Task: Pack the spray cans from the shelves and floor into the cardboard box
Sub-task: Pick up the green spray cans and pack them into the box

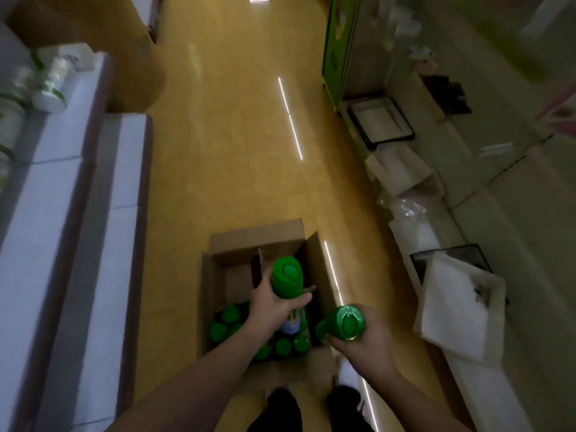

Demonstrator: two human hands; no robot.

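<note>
An open cardboard box (pixel 218 269) stands on the yellow floor in front of my feet. Several green-capped spray cans (pixel 224 325) stand packed in its near end; the far end shows bare cardboard. My left hand (pixel 274 302) grips a green-capped spray can (pixel 287 275) upright over the middle of the box. My right hand (pixel 364 341) holds a second green spray can (pixel 343 322) just right of the box's right wall, cap facing up toward me.
White shelf edges (pixel 93 213) run along the left, with white-and-green containers (pixel 46 88) on the upper shelf. On the right are white trays, bags and black-framed items (pixel 380 123) along lower shelves. A green carton (pixel 336 42) stands far right. The aisle floor (pixel 243 135) runs ahead.
</note>
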